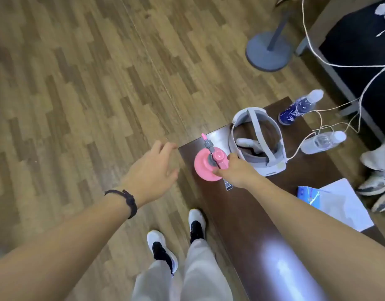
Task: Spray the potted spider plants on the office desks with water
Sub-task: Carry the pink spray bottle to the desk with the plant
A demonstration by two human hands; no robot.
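Pink spray bottle (205, 165) stands near the desk (248, 213) corner, right hand (232, 170) gripping its trigger head; left hand (153, 168) relaxed, empty; bottle probably light, rigid plastic, slippery when wet.

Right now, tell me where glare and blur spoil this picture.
Head view: a white glare patch lies on the dark table near the bottom edge; both forearms blur toward the lower corners; wide-angle distortion bends the floor planks; the pink spray bottle and right hand stay fairly sharp.
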